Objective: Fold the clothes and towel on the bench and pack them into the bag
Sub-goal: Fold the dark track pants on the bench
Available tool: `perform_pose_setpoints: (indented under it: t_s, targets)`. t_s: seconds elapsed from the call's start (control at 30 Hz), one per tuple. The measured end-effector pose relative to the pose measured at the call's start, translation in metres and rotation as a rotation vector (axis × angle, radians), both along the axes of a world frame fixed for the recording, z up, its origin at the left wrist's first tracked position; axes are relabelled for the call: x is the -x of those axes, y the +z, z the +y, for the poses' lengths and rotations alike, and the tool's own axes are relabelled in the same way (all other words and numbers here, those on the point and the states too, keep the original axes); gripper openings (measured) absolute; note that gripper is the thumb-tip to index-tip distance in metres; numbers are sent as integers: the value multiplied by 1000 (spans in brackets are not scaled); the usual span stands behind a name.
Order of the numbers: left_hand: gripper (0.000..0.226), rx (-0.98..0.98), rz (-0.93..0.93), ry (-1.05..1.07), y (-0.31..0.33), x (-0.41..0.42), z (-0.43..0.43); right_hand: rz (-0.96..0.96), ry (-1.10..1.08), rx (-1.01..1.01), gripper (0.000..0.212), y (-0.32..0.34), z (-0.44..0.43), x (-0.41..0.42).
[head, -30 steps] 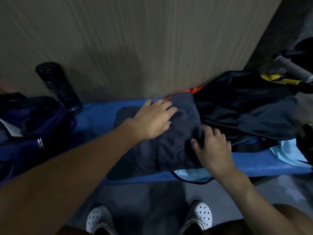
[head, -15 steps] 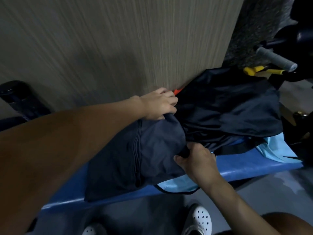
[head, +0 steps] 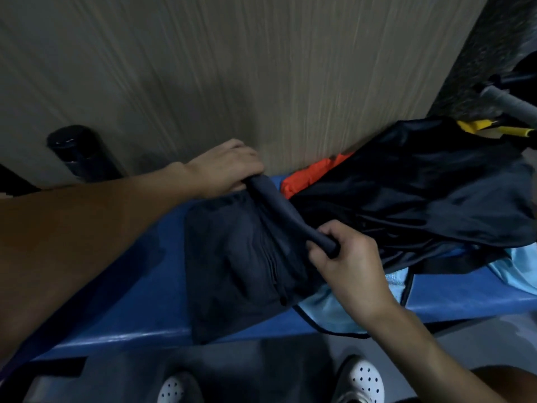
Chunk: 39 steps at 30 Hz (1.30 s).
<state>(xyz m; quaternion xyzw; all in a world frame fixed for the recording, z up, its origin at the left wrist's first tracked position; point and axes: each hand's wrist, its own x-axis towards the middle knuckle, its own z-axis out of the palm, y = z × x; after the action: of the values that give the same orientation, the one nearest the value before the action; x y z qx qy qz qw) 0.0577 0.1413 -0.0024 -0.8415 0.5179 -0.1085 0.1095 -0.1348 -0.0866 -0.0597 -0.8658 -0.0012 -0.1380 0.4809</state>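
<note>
— Left grip (head: 226, 170), right grip (head: 348, 257): what do they hold?
— Both clench the rolled right edge of the dark grey garment (head: 241, 266), left at its far end, right at its near end. It lies on the blue worktop (head: 145, 309).
— Any container?
— A black bottle (head: 81, 152) stands left of the garment, against the wall (head: 261, 68); its contents cannot be told.
— Nearby?
— A black shiny garment (head: 421, 199) is heaped right of it, orange cloth (head: 308, 173) at the wall between them, light blue cloth (head: 328, 312) under its near right corner. White shoes (head: 363, 379) stand on the floor (head: 482, 341) below.
</note>
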Motion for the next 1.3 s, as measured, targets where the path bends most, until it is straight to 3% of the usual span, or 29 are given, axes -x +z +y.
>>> perform_pose_setpoints:
  t_s: [0.13, 0.2, 0.37, 0.47, 0.6, 0.77, 0.83, 0.97, 1.07, 1.17, 1.3]
  targets:
    - [22, 33, -10, 30, -9, 15, 45, -194, 130, 181, 1, -2, 36, 8]
    - [27, 44, -8, 42, -14, 24, 64, -245, 188, 282, 7, -5, 55, 10]
    - [43, 60, -17, 97, -35, 49, 113, -274, 366, 490, 18, -12, 96, 23]
    - [51, -2, 2, 235, -60, 62, 135, -229, 480, 661, 20, -22, 115, 30]
    - [53, 29, 196, 434, -81, 75, 142, -141, 563, 826, 34, -29, 123, 39]
    - [48, 438, 623, 618, -72, 78, 120, -77, 369, 815, 41, -28, 126, 41]
    - [52, 354, 672, 698, -72, 76, 110, -16, 378, 888, 47, -38, 124, 40]
    - [59, 105, 634, 680, -79, 76, 94, 30, 431, 975, 54, -57, 120, 41]
    - [58, 92, 559, 675, -87, 73, 92, 26, 448, 983, 56, -62, 120, 40]
    - [56, 84, 392, 526, -93, 69, 95, -3, 447, 980, 55, -64, 118, 36]
    - [67, 56, 433, 505, -98, 75, 99, -24, 464, 987, 50, -60, 112, 24]
